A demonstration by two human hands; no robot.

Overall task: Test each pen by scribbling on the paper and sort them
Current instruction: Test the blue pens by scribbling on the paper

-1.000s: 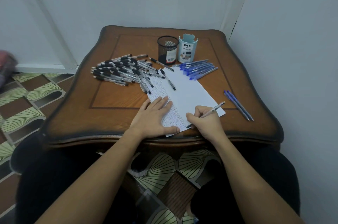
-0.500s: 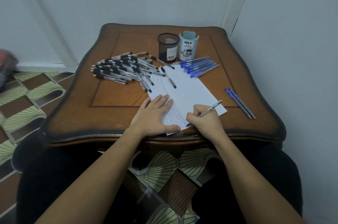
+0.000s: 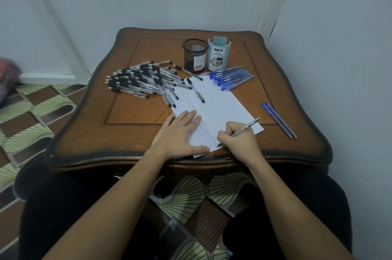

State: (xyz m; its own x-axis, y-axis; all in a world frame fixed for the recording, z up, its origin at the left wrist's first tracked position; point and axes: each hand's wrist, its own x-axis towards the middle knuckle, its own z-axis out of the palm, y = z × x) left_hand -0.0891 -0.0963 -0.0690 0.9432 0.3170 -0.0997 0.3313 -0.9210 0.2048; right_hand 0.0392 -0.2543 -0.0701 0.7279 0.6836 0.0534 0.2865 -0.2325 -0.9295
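The right hand (image 3: 238, 141) is gripping a clear-barrelled pen (image 3: 247, 127), its tip touching the paper (image 3: 222, 106) just left of that hand. The left hand (image 3: 178, 134) is lying flat, fingers straight, pressing the paper's scribble-covered strip.

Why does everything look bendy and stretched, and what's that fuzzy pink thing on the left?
Head view: the wide-angle lens tilts the wall lines and stretches the forearms, though the table rim looks carved wavy too; head view, left edge: the pink thing is too blurred to identify; head view: light is dim and even, no glare on the paper.
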